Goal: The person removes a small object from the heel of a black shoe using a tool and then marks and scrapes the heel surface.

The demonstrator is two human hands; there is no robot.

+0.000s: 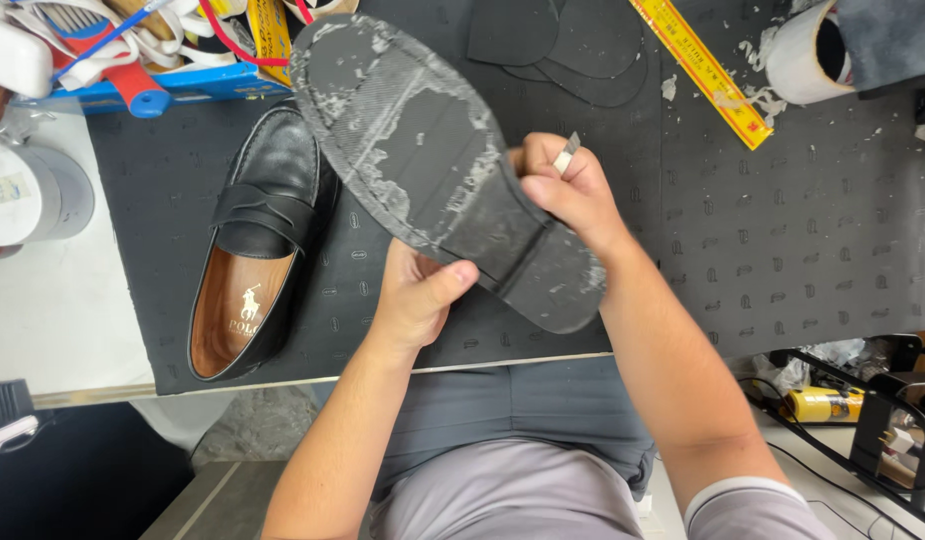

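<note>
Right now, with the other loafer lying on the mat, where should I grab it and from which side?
Grip the black loafer across its open heel end, coming from above on the near side. It lies sole down with its tan-lined opening facing up, toe pointing away, so fingers can hook inside the rim there. Its toe sits under the upturned shoe.

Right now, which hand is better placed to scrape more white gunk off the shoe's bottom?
The right hand: it grips a small metal blade beside the upturned shoe. The left hand is busy propping the shoe from underneath.

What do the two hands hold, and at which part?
Left hand grips the upturned shoe at its heel end; right hand steadies its side, pinching a small blade.
</note>
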